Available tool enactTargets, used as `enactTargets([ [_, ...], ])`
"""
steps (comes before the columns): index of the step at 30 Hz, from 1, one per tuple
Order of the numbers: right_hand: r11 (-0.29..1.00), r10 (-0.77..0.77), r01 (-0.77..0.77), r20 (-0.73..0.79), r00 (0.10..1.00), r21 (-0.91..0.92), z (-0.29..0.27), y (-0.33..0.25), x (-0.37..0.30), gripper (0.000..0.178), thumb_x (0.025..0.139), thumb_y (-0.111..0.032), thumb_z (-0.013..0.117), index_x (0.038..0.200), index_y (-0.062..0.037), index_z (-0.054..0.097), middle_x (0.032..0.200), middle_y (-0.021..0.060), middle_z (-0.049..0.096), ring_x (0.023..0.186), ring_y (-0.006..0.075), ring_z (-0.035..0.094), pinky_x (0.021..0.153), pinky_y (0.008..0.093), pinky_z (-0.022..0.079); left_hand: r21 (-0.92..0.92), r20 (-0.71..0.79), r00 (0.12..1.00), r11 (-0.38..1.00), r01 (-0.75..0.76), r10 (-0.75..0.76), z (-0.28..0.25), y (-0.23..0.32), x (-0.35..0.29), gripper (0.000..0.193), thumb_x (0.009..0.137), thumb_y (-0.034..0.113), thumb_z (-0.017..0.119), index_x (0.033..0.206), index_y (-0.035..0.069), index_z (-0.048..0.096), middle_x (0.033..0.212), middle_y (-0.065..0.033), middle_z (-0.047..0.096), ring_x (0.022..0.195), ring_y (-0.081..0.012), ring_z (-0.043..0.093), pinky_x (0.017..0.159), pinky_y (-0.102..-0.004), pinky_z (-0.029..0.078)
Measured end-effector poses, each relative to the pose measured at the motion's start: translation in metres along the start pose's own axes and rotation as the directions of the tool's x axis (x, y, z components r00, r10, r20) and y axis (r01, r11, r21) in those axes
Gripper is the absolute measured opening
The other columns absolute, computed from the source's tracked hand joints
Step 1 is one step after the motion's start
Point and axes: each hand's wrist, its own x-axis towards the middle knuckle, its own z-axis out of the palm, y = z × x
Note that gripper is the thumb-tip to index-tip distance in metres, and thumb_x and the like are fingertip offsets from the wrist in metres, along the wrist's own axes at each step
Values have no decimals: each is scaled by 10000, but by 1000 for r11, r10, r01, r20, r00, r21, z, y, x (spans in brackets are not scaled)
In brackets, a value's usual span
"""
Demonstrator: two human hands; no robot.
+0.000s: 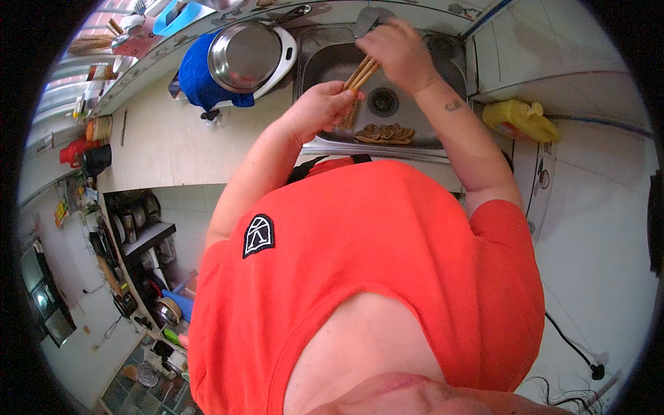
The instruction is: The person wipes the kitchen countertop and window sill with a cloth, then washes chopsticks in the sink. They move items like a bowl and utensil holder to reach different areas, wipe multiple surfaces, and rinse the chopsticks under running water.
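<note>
Over the sink [325, 52], my left hand [324, 109] is closed round a bundle of light wooden chopsticks [362, 72]. They slant up to the right, and their lower ends show below my fingers. My right hand [402, 57] is by the upper ends of the bundle, just in front of the tap [373, 21]. Its fingers are bent and blurred, and I cannot tell whether they grip the chopsticks. A crumpled brown cloth [384, 133] lies on the sink bottom at the near side, below the round drain [382, 102].
Left of the sink stands a metal pan [245, 57] beside a blue cloth [198, 72], on a white appliance [286, 63]. A yellow jug [519, 120] is at the right. Further left along the counter [173, 149] are a black cup [97, 160] and a red container [72, 153].
</note>
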Motion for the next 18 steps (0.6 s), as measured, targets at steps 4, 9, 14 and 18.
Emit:
enactTargets([
  [4, 661, 736, -693, 68, 674, -288, -5, 66, -32, 271, 937, -158, 524, 1175, -106, 643, 1080, 79, 682, 1066, 281, 616, 972, 451, 441, 69, -13, 1000, 998, -14, 14, -1, -2, -6, 272, 1036, 274, 465, 1132, 60, 601, 651, 66, 394, 514, -54, 309, 449, -217, 238],
  [9, -495, 664, -319, 588, 461, 808, 31, -7, -28, 381, 970, -219, 558, 1308, -49, 510, 1196, 133, 636, 1120, 238, 609, 981, 392, 488, -92, -55, 994, 991, -96, 91, -13, -20, 7, 303, 1029, 338, 468, 1089, 75, 606, 626, 56, 395, 491, -64, 312, 433, -228, 231],
  [14, -599, 603, -329, 682, 414, 730, 49, -85, 1, 242, 1002, -228, 516, 1065, -7, 593, 949, 152, 684, 915, 255, 681, 830, 351, 535, -98, -125, 992, 995, -36, 23, 3, -29, 19, 290, 1019, 354, 474, 952, 96, 590, 659, 54, 446, 510, -62, 372, 436, -221, 260],
  [18, -600, 760, -144, 616, 208, 787, 37, -31, 5, 229, 988, -224, 529, 992, -3, 588, 852, 153, 685, 829, 303, 689, 853, 427, 549, -18, -140, 988, 997, -72, 69, 9, -43, 24, 290, 1021, 349, 484, 920, 93, 575, 658, 53, 461, 510, -66, 386, 446, -221, 279],
])
